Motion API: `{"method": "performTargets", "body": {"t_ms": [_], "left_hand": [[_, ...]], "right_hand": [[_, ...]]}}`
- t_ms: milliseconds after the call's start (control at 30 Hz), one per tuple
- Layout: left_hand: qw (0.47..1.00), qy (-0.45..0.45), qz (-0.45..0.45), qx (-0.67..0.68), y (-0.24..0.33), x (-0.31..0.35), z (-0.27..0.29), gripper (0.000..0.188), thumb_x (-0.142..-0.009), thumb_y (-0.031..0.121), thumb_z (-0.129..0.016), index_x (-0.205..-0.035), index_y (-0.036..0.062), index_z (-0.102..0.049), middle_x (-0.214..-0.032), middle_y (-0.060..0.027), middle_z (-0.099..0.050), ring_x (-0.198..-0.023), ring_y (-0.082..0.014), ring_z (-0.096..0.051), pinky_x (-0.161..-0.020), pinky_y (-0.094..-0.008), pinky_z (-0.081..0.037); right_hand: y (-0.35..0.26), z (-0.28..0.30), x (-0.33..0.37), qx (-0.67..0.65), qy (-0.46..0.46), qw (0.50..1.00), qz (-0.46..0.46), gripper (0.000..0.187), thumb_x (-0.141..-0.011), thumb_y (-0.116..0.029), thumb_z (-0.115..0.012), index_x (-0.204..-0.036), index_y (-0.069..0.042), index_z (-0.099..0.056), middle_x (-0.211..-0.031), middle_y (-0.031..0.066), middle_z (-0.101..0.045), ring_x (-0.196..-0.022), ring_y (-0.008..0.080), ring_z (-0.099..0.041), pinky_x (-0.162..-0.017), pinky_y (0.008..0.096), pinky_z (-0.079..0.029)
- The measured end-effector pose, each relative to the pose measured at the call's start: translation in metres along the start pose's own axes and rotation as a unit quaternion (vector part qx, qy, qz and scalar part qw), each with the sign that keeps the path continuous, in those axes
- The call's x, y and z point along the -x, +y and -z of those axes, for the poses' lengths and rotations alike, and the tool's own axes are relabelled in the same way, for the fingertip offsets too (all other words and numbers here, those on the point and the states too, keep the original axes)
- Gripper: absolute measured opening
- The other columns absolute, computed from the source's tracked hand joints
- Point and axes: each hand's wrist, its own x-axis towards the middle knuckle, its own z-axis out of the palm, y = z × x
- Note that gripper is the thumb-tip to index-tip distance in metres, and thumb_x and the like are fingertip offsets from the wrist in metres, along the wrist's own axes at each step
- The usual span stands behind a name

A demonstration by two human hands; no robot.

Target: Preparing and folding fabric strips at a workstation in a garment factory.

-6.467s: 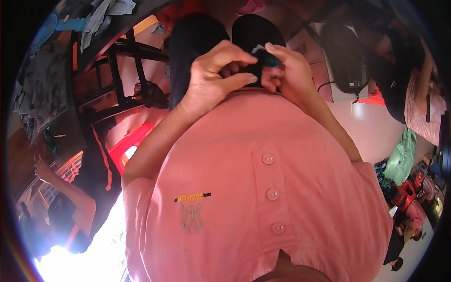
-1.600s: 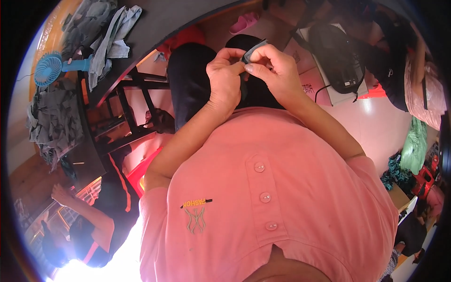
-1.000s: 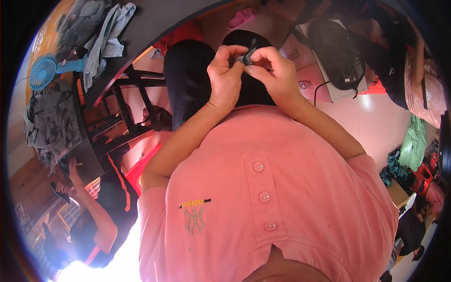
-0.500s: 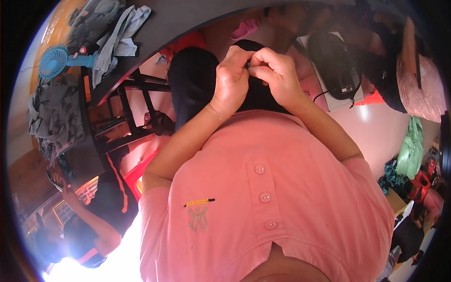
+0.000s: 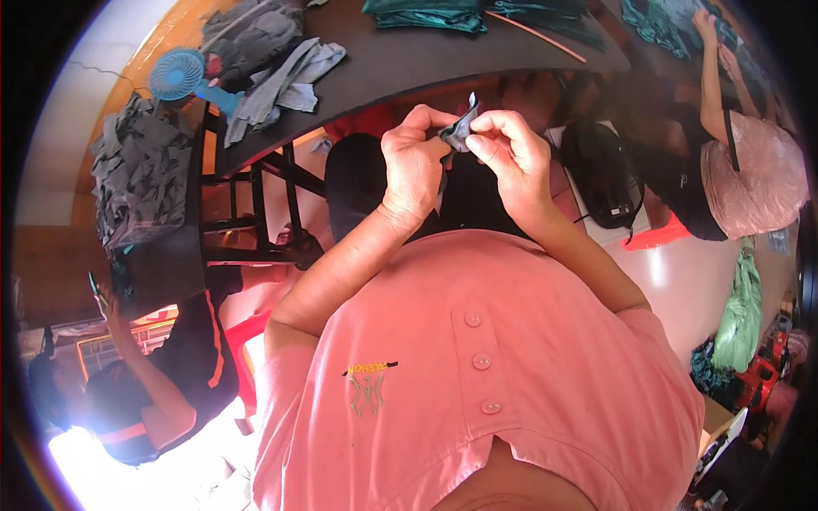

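A small grey piece of cloth (image 5: 460, 130) is held up between my two hands, over my dark-trousered lap and just short of the table edge. The fingers of my left hand (image 5: 412, 162) are curled, with thumb and forefinger pinching its left side. On the other side, the thumb and forefinger of my right hand (image 5: 516, 157) close on the cloth's right edge. One pointed corner sticks up between the hands. The lower part of the cloth is partly hidden by my fingers.
Ahead is a dark table (image 5: 388, 61) with folded green fabric (image 5: 426, 15), grey cloth strips (image 5: 294, 81) and a blue fan (image 5: 177, 75). A grey cloth heap (image 5: 141, 175) lies left. A black backpack (image 5: 601, 170) stands right. People sit at both sides.
My hands have moved apart slightly, and the grey cloth between them now shows. The view has shifted, bringing more of the table and the green fabric into sight.
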Motion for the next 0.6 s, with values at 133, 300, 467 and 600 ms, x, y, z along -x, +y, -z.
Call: {"method": "performTargets", "body": {"t_ms": [133, 300, 467, 600], "left_hand": [[0.992, 0.045, -0.094, 0.076, 0.001, 0.014, -0.003, 0.024, -0.072, -0.016, -0.049, -0.086, -0.0018, -0.062, -0.09, -0.0028, -0.061, -0.08, -0.0109, -0.056, -0.07, -0.0235, -0.047], [0.995, 0.048, -0.078, 0.042, 0.008, 0.021, -0.008, 0.029, -0.073, -0.016, -0.046, -0.091, -0.0019, -0.063, -0.092, -0.0013, -0.062, -0.083, -0.009, -0.055, -0.078, -0.0211, -0.045], [0.996, 0.05, -0.079, -0.004, 0.005, 0.008, 0.007, 0.033, -0.076, -0.013, -0.044, -0.097, -0.0003, -0.065, -0.089, 0.0002, -0.061, -0.08, -0.0072, -0.051, -0.072, -0.0196, -0.041], [0.963, 0.085, -0.22, -0.128, -0.006, -0.015, 0.02, 0.027, -0.075, -0.018, -0.047, -0.088, 0.0006, -0.062, -0.079, -0.0055, -0.056, -0.07, -0.0137, -0.053, -0.066, -0.0246, -0.045]], "right_hand": [[0.0, -0.009, -0.001, 0.088, -0.021, 0.993, 0.075, 0.011, -0.086, -0.001, -0.065, -0.093, -0.002, -0.056, -0.079, 0.0078, -0.06, -0.062, 0.0164, -0.061, -0.056, 0.0281, -0.047], [0.0, -0.011, -0.009, 0.24, -0.017, 0.955, 0.172, 0.011, -0.082, -0.001, -0.064, -0.087, -0.005, -0.056, -0.077, 0.0103, -0.059, -0.062, 0.0304, -0.062, -0.052, 0.0364, -0.047], [0.006, -0.011, -0.028, 0.189, -0.058, 0.967, 0.158, 0.01, -0.083, -0.001, -0.064, -0.087, -0.006, -0.056, -0.076, 0.0108, -0.057, -0.061, 0.0308, -0.061, -0.051, 0.0367, -0.045], [0.0, -0.018, -0.04, 0.171, -0.122, 0.962, 0.177, 0.01, -0.084, 0.001, -0.065, -0.088, 0.001, -0.056, -0.075, 0.0108, -0.055, -0.061, 0.0219, -0.056, -0.057, 0.0287, -0.044]]}}
